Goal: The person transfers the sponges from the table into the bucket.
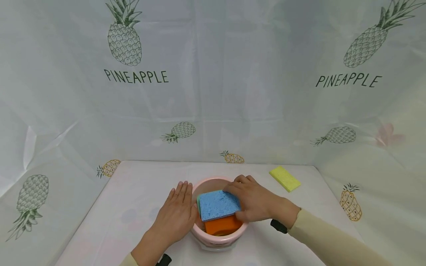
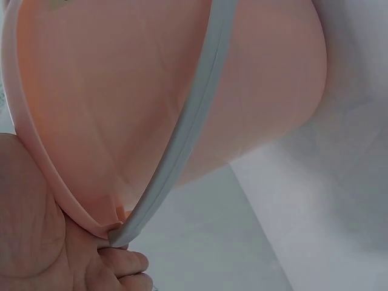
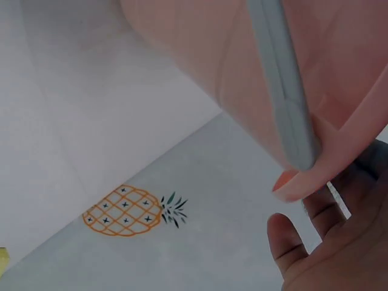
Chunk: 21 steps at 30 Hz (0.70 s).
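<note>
A pink bucket (image 1: 217,240) with a grey handle (image 2: 203,91) stands on the table. Inside it, a blue sponge (image 1: 217,205) lies tilted on top of an orange sponge (image 1: 222,225), and a thin green edge shows at the blue one's left. My right hand (image 1: 254,199) reaches over the bucket's right rim and grips the blue sponge by its right end, thumb at the near corner. In the right wrist view the sponge is hidden by the bucket's wall. My left hand (image 1: 178,214) lies against the left rim with its fingers straight, pointing away from me.
A yellow sponge (image 1: 284,178) lies on the white-covered table (image 1: 133,192) at the back right. Behind and beside the table hangs a pale sheet (image 1: 233,92) printed with pineapples.
</note>
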Each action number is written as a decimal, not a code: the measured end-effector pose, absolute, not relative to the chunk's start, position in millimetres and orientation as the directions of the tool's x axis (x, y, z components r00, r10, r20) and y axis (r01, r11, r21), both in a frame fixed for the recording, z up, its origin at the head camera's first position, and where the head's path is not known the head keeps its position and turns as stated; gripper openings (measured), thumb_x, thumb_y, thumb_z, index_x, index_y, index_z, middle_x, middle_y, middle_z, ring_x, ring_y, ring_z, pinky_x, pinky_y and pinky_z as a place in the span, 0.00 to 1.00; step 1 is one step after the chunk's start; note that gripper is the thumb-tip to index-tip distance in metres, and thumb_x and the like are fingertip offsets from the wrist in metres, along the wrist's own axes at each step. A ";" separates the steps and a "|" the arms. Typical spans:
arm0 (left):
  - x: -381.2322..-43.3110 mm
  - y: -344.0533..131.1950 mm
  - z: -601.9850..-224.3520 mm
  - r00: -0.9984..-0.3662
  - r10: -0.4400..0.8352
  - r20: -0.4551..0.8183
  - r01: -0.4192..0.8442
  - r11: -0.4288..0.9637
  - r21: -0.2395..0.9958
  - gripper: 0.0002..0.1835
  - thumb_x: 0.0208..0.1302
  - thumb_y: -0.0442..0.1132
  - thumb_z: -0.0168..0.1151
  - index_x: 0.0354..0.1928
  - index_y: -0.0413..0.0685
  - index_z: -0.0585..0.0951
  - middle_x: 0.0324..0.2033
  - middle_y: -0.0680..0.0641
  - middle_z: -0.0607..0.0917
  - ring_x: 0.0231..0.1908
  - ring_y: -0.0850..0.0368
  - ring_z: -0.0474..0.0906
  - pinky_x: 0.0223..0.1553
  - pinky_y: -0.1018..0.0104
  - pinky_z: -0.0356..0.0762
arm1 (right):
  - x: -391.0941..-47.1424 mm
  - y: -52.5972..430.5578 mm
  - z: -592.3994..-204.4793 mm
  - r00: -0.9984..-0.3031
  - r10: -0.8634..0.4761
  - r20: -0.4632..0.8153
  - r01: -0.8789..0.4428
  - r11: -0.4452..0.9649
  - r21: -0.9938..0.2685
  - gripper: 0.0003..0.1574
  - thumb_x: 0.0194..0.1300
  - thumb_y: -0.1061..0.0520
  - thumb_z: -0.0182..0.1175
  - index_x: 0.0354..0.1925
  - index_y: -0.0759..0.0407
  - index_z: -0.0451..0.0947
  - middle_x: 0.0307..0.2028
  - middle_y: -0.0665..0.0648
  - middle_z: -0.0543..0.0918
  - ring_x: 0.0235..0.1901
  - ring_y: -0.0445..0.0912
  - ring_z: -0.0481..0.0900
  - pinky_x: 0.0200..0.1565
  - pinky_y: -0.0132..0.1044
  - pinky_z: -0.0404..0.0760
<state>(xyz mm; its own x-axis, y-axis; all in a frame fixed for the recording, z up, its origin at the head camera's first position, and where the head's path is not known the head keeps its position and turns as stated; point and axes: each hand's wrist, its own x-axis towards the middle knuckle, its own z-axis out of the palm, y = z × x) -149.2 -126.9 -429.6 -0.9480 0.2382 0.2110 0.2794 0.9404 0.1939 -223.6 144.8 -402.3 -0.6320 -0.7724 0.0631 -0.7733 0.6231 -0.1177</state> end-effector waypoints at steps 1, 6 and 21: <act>-149.0 -126.9 -429.7 -0.948 0.239 0.211 0.281 0.940 0.196 0.33 0.75 0.51 0.43 0.72 0.35 0.60 0.72 0.37 0.61 0.74 0.42 0.53 0.73 0.45 0.53 | -223.3 143.4 -402.8 -0.624 -0.779 0.058 -0.779 0.617 -0.111 0.39 0.51 0.42 0.62 0.63 0.40 0.69 0.54 0.38 0.76 0.55 0.40 0.64 0.56 0.44 0.67; -148.6 -126.8 -429.6 -0.948 0.238 0.210 0.281 0.938 0.203 0.33 0.75 0.51 0.43 0.72 0.35 0.60 0.72 0.36 0.61 0.74 0.42 0.53 0.73 0.45 0.53 | -222.7 139.3 -404.9 -0.592 -0.805 0.037 -0.806 0.591 -0.034 0.40 0.54 0.40 0.61 0.65 0.44 0.68 0.59 0.41 0.74 0.58 0.44 0.65 0.57 0.46 0.67; -149.7 -126.8 -430.6 -0.953 0.231 0.194 0.270 0.941 0.206 0.34 0.75 0.51 0.44 0.73 0.36 0.59 0.73 0.37 0.61 0.74 0.42 0.53 0.73 0.45 0.53 | -221.3 138.9 -406.5 -0.584 -0.807 0.085 -0.811 0.585 -0.011 0.28 0.60 0.36 0.58 0.54 0.46 0.76 0.55 0.45 0.76 0.57 0.43 0.66 0.58 0.44 0.66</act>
<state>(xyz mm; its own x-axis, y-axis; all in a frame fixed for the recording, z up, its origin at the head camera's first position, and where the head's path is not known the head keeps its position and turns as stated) -149.7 -126.8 -430.6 -0.9535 0.2309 0.1939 0.2697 0.9407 0.2060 -221.3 138.9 -406.5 -0.5841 -0.8072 0.0846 -0.8106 0.5854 -0.0108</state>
